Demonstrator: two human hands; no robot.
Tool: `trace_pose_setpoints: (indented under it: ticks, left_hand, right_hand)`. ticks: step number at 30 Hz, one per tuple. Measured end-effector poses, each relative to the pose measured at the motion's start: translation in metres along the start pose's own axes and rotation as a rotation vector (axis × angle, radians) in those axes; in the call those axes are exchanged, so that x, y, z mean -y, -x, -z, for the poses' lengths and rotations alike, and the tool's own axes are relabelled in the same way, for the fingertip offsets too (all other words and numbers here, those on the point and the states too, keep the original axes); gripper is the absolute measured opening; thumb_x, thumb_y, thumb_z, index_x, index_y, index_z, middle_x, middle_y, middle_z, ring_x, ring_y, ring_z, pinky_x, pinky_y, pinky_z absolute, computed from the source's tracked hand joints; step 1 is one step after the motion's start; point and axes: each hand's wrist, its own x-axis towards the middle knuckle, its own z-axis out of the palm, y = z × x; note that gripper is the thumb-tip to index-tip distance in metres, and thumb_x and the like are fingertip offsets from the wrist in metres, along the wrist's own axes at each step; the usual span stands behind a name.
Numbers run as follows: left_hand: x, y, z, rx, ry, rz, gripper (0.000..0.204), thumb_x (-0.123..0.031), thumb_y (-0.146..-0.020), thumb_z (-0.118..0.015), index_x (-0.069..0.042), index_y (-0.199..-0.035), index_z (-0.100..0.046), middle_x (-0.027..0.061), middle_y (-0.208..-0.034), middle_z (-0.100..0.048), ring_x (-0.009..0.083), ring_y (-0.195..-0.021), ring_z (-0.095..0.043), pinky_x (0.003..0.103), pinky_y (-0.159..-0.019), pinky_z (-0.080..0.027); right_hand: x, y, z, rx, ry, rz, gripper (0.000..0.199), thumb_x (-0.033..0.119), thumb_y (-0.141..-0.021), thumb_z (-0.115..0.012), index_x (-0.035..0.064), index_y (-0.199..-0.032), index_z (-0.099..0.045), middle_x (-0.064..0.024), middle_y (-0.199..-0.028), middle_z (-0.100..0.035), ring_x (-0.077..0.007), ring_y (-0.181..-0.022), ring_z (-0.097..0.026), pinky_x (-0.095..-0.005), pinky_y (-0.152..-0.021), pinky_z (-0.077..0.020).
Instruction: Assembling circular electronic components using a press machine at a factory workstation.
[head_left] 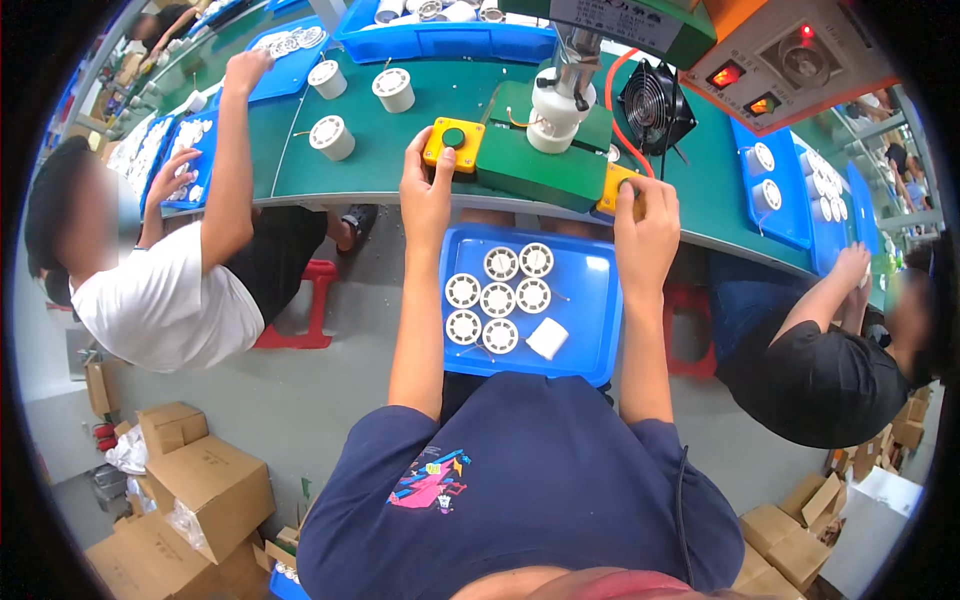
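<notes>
My left hand (427,190) wraps the side of a yellow push-button box (436,158), its thumb on the green button (454,138). At the other end of the green press base (545,178), my right hand (647,222) grips a second yellow button box (612,192); its button is hidden beneath my fingers. Between the two boxes, a white round plastic housing (558,108) stands upright under the metal press head (577,62). Below my wrists lies a blue tray (592,345) with several white slotted round housings (497,299) and one white piece (547,338) on its side.
Three white housings (393,90) stand on the green table (370,150) at left. A black fan (655,108) and an orange control box (795,60) are at right. Blue bins (450,42) hold more parts. Co-workers sit at both sides; cardboard boxes (215,490) lie behind.
</notes>
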Motion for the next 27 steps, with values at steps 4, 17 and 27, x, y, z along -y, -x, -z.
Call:
trace_pose_setpoints:
  ticks: [4, 17, 27]
  left_hand:
    - [-0.016, 0.015, 0.008, 0.02, -0.114, 0.029, 0.05, -0.023, -0.104, -0.063, 0.003, -0.145, -0.05, 0.0178, -0.139, -0.06, 0.0235, -0.131, -0.057, 0.034, -0.11, -0.043]
    - [-0.071, 0.015, -0.03, -0.001, -0.199, -0.337, 0.029, -0.009, -0.096, -0.071, -0.006, -0.125, -0.07, 0.0104, -0.124, -0.071, 0.0168, -0.089, -0.072, 0.029, -0.077, -0.057]
    - [-0.067, 0.008, -0.063, 0.189, -0.434, -0.246, 0.015, -0.013, -0.092, -0.076, -0.001, -0.1, -0.073, 0.0123, -0.094, -0.072, 0.0223, -0.068, -0.066, 0.033, -0.064, -0.053]
  right_hand:
    - [0.023, -0.016, -0.013, 0.045, -0.161, -0.017, 0.032, 0.021, -0.095, -0.068, -0.002, -0.117, -0.066, -0.0201, -0.121, -0.063, -0.0374, -0.114, -0.061, -0.0446, -0.097, -0.0492]
    - [0.035, -0.033, -0.083, -0.071, -0.36, -0.041, 0.064, 0.029, -0.087, -0.078, -0.0001, -0.138, -0.052, -0.021, -0.132, -0.059, -0.0395, -0.121, -0.058, -0.0454, -0.099, -0.0493]
    - [0.029, -0.048, -0.071, 0.16, -0.65, -0.015, 0.056, 0.023, -0.087, -0.078, -0.0011, -0.133, -0.057, -0.0209, -0.133, -0.057, -0.0311, -0.123, -0.057, -0.0378, -0.094, -0.0526]
